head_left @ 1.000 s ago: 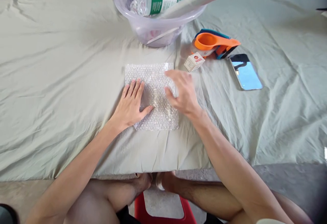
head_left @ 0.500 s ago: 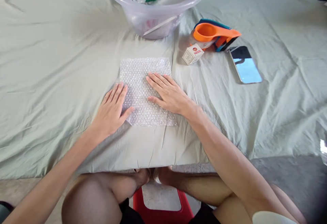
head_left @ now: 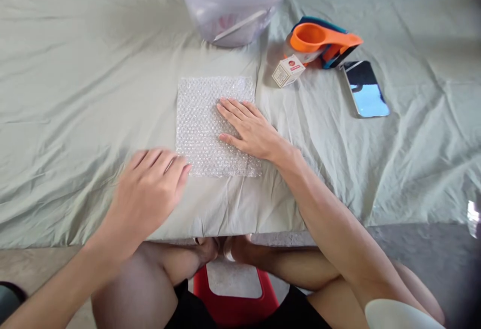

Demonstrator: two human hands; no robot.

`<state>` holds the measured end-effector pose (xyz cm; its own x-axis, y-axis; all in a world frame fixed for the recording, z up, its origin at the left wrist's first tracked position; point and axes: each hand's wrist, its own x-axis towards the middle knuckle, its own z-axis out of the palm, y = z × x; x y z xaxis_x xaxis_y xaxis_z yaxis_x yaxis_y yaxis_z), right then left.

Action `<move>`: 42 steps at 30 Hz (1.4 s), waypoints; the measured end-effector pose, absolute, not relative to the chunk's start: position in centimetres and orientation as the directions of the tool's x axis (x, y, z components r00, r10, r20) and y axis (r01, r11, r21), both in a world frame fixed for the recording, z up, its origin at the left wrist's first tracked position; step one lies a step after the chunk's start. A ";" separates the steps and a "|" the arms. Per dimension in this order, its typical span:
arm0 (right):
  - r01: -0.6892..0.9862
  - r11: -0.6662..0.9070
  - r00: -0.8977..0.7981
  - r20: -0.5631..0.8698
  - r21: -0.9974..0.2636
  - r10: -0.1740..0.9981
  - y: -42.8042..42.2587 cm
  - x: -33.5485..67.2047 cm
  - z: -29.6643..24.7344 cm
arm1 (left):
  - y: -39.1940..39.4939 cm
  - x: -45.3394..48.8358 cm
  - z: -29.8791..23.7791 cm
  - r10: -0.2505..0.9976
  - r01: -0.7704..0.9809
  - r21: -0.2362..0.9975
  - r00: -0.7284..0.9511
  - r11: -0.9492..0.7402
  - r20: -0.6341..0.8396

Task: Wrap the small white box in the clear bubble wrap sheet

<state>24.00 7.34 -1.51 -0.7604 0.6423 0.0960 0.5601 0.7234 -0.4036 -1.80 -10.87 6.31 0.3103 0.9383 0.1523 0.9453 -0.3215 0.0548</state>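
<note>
A bubble wrap sheet point(head_left: 203, 118) lies flat on the cloth-covered table point(head_left: 75, 93). My right hand point(head_left: 250, 128) rests on its right half, fingers spread flat, seemingly pinning it smooth. My left hand point(head_left: 150, 194) hovers off its near left corner, fingers loose and empty. A small box point(head_left: 288, 70) sits beyond its far right corner.
</note>
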 end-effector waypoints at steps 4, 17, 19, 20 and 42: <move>0.531 0.736 -0.770 0.124 -0.420 0.627 7.5 24.2 -1.3 | -1.9 0.1 4.9 0.924 0.896 0.226 0.374 -0.382 0.079; 0.636 0.679 -0.692 0.118 -0.367 0.712 7.8 24.9 -1.5 | 3.2 -3.7 0.1 0.929 0.902 0.244 0.369 -0.356 -0.010; 0.641 0.677 -0.698 0.092 -0.363 0.710 7.9 25.0 -1.7 | 3.1 -3.5 0.1 0.933 0.895 0.281 0.361 -0.346 -0.002; 0.643 0.675 -0.696 0.090 -0.362 0.712 7.9 25.1 -1.7 | 3.0 -3.4 0.2 0.937 0.893 0.294 0.349 -0.341 0.027; 0.827 0.366 -0.231 0.337 -0.427 0.913 9.5 26.3 -1.3 | 2.5 -4.7 -0.2 0.949 0.930 0.205 0.315 -0.305 -0.016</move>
